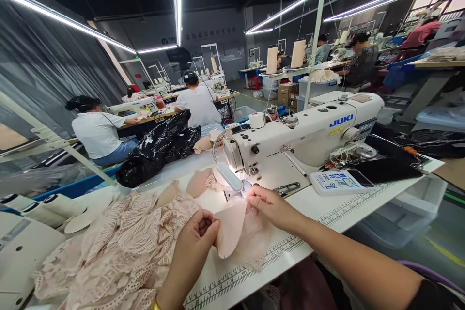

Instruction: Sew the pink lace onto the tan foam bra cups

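A smooth beige bra cup [231, 227] is held in front of the needle area of a white sewing machine [305, 131]. My left hand [196, 237] is closed, pinching the cup's left edge between thumb and fingers. Close to the presser foot, my right hand [267, 203] is also closed, its fingertips at the cup's upper right corner where sheer fabric meets it. Under the cup, sheer lace fabric [250, 247] spreads over the white table. The exact seam between cup and lace is hidden by my fingers.
A heap of beige lace pieces [127, 242] lies left, with more cups [199, 181] behind. A black plastic bag [156, 150] sits beyond. Right of the machine rest a white-and-blue box [337, 182] and a phone [385, 172]. Thread cones [58, 208] stand far left. Co-workers sit ahead.
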Demonstrator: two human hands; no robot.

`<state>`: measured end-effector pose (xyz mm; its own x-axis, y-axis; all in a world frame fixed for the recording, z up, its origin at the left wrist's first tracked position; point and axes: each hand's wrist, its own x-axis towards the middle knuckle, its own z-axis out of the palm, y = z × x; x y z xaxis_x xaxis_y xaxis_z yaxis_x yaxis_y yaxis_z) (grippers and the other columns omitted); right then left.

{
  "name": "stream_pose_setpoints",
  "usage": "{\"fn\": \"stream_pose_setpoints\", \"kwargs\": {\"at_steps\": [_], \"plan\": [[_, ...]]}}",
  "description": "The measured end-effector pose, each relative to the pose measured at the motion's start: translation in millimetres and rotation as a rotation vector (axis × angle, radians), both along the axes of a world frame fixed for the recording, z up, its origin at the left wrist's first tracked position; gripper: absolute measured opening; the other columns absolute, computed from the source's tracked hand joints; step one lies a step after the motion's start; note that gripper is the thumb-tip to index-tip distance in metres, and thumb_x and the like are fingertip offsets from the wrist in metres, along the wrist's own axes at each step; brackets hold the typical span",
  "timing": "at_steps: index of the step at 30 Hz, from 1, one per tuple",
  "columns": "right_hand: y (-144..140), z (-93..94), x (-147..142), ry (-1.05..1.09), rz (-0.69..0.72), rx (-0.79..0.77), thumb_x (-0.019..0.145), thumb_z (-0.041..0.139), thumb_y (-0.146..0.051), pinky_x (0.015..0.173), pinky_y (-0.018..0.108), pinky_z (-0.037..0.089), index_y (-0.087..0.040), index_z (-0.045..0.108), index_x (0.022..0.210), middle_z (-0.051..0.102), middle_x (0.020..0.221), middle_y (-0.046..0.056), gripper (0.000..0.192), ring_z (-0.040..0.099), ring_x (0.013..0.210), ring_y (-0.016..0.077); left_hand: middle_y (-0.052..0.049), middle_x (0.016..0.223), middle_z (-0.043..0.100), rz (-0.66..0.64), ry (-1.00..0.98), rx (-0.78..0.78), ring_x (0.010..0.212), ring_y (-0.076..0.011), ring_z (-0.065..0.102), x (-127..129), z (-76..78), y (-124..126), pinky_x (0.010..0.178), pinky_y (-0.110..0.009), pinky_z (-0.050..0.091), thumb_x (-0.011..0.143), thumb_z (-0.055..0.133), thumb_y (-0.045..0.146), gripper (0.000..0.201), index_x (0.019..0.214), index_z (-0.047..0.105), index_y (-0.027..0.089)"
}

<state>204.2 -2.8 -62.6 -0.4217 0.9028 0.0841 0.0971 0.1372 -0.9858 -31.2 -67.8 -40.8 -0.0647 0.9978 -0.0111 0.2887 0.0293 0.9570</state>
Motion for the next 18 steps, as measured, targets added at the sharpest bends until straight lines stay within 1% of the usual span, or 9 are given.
{"fn": "stream_pose_setpoints", "kwargs": {"at_steps": [2,5,7,8,10,12,15,17,18], "plan": [[1.5,0.0,-0.3,-0.015,-0.002,0.010,0.101,0.052,-0.048,0.075,0.032,0.042,-0.021,0.057,0.085,0.061,0.076,-0.001,0.032,0.059,0.076,0.0187,0.001,0.070,0.060,-0.005,0.038,0.006,0.063,-0.0156,0.057,3.8,-1.5,2.9,0.056,-0.024,0.047,0.084,0.070,0.048,0.030,0.079,0.062,0.020],[-0.2,0.3,-2.9,-0.071,-0.002,0.083,0.095,0.062,-0.041,0.067,0.028,0.038,-0.020,0.059,0.087,0.056,0.074,-0.004,0.022,0.052,0.071,0.0161,0.000,0.074,0.063,-0.029,0.211,0.032,0.066,-0.0188,0.060,6.4,4.4,5.3,0.059,-0.028,0.050,0.087,0.064,0.050,0.029,0.082,0.064,0.021],[-5.7,4.8,-4.7,-0.123,0.009,0.161,0.092,0.066,-0.032,0.065,0.027,0.037,-0.020,0.060,0.085,0.054,0.076,-0.004,0.014,0.050,0.071,0.0149,-0.005,0.091,0.070,-0.067,0.395,0.102,0.077,-0.0236,0.066,7.0,14.2,5.8,0.069,-0.036,0.056,0.088,0.064,0.052,0.031,0.097,0.068,0.022],[-9.7,9.0,-5.2,-0.148,0.024,0.210,0.092,0.066,-0.029,0.067,0.027,0.037,-0.020,0.061,0.084,0.055,0.078,-0.003,0.013,0.051,0.074,0.0150,-0.008,0.107,0.072,-0.111,0.473,0.158,0.090,-0.0274,0.068,7.2,20.4,6.2,0.080,-0.042,0.057,0.088,0.065,0.053,0.036,0.109,0.068,0.024],[-19.2,21.2,-4.9,-0.177,0.085,0.307,0.093,0.065,-0.026,0.072,0.027,0.040,-0.020,0.063,0.084,0.059,0.086,-0.001,0.011,0.056,0.081,0.0157,-0.012,0.139,0.062,-0.271,0.534,0.263,0.123,-0.0335,0.060,7.8,33.7,8.2,0.103,-0.051,0.050,0.087,0.070,0.052,0.054,0.134,0.059,0.028],[-27.7,36.2,-2.4,-0.178,0.184,0.369,0.095,0.064,-0.025,0.075,0.027,0.042,-0.020,0.065,0.086,0.063,0.087,-0.001,0.011,0.058,0.083,0.0159,-0.011,0.148,0.055,-0.481,0.468,0.269,0.138,-0.0330,0.049,8.2,44.9,12.0,0.113,-0.051,0.042,0.085,0.075,0.048,0.065,0.143,0.051,0.030],[-33.3,55.1,4.4,-0.157,0.253,0.393,0.098,0.063,-0.027,0.074,0.026,0.044,-0.020,0.065,0.086,0.066,0.082,-0.001,0.013,0.060,0.079,0.0148,-0.005,0.117,0.068,-0.682,0.323,0.109,0.112,-0.0260,0.062,6.4,52.8,18.1,0.097,-0.039,0.051,0.085,0.076,0.043,0.043,0.122,0.062,0.026],[-32.2,61.3,9.0,-0.139,0.197,0.377,0.098,0.063,-0.028,0.069,0.025,0.043,-0.020,0.065,0.087,0.064,0.078,-0.002,0.013,0.059,0.074,0.0139,-0.001,0.093,0.066,-0.724,0.265,0.002,0.089,-0.0201,0.061,2.8,51.8,20.2,0.080,-0.031,0.051,0.086,0.073,0.044,0.026,0.097,0.065,0.022],[-30.9,62.1,10.4,-0.136,0.147,0.371,0.098,0.063,-0.027,0.065,0.025,0.042,-0.021,0.065,0.087,0.063,0.076,-0.003,0.012,0.058,0.070,0.0134,0.000,0.086,0.063,-0.713,0.255,-0.032,0.081,-0.0177,0.058,0.1,50.3,20.7,0.072,-0.028,0.049,0.088,0.071,0.046,0.027,0.088,0.063,0.020]]}}
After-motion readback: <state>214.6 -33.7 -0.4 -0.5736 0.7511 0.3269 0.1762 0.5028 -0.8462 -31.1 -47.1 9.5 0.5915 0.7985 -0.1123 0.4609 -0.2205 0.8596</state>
